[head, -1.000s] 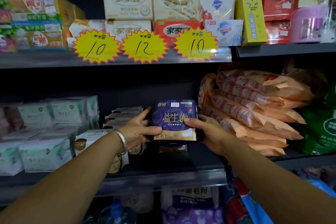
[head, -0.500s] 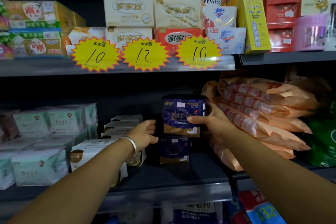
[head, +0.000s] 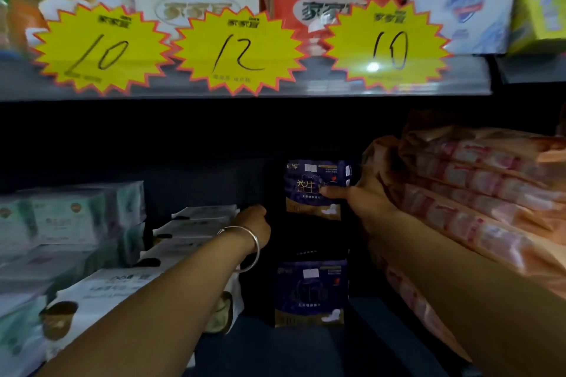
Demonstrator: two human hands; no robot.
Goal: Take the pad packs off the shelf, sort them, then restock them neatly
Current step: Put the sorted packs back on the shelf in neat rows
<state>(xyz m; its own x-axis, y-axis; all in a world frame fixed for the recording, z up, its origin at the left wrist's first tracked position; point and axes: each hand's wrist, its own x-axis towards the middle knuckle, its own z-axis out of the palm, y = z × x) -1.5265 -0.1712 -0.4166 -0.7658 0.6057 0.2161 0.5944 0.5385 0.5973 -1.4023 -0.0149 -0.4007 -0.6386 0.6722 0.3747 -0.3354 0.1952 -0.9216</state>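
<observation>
The upper pack (head: 312,190) is being held at the back of the shelf (head: 306,352) by the right hand (head: 364,202), with the thumb being laid across the pack's printed face and the remaining fingers being hidden behind its right edge — a pinch across that edge is being judged likely. The lower pack (head: 311,294) is standing upright on the shelf below and nearer the front. Whether the upper pack is being rested on a further pack behind cannot be told, the gap between the two being in shadow.

The left hand (head: 254,223) is being reached in beside the upper pack's left edge; its fingers are being hidden in the dark, so their state cannot be told.

Risks being judged from this position:
- The upper pack is being supported on one side only — if released before it is seated, it is likely to tip forward onto the lower pack.
- The orange bags (head: 477,193) are being pressed against by the right forearm; a slide of the stack is possible.
- The white boxes (head: 196,229) are lying close beside the left wrist and could be nudged out of line
</observation>
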